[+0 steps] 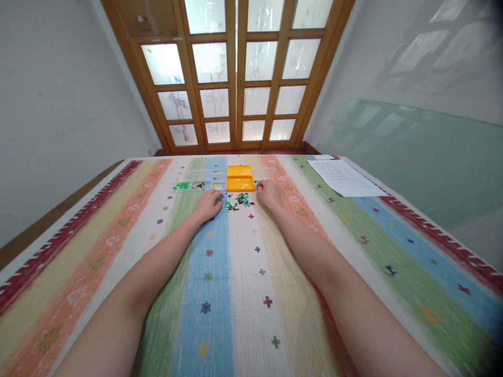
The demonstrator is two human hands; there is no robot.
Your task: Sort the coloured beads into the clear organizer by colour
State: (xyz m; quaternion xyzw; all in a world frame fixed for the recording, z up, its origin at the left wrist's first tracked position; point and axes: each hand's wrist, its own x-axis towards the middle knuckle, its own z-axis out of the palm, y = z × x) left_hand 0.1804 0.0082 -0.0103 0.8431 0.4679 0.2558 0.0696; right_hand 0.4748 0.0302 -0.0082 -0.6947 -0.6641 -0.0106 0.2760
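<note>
A small heap of tiny coloured pieces (238, 201) lies on the striped tablecloth (243, 272) between my two hands. My left hand (208, 204) rests knuckles up just left of the heap, fingers curled toward it. On the heap's right lies my right hand (269, 192), fingers curled, its tips near the orange box (240, 178). Whether either hand holds a piece is too small to tell. Clear sorting trays (195, 184) with green and dark pieces stand left of the orange box.
A printed sheet of paper (345, 177) lies at the far right of the table. Wooden glazed doors (239, 73) stand beyond the far edge. White walls close in left and right.
</note>
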